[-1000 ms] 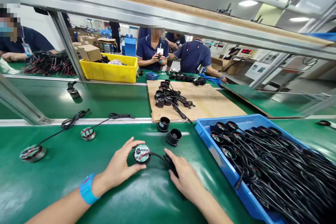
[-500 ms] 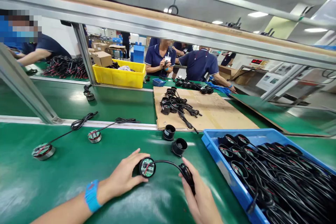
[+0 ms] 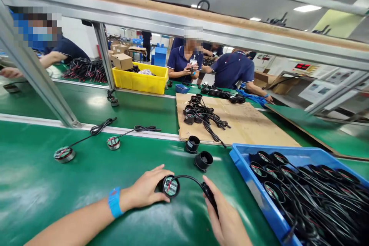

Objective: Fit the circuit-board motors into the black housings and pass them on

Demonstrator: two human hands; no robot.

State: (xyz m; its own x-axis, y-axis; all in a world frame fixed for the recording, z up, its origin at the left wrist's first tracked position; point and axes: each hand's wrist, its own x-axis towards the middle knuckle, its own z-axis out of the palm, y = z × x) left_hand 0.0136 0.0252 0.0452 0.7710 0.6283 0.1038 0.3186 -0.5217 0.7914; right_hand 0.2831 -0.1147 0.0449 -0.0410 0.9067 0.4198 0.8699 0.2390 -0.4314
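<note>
The round housing sits between left thumb and fingers.

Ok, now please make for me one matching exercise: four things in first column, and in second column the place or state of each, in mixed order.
Things:
1. Left hand
2. Right hand
3. Two loose black housings
4. Blue tray

Places or states:
A. On the green bench, near the cardboard sheet
B. Holding a bundled black cable
C. Crowded with cabled parts
D. Holding a round circuit-board unit

Right pairs: 1-D, 2-B, 3-A, 4-C
</note>
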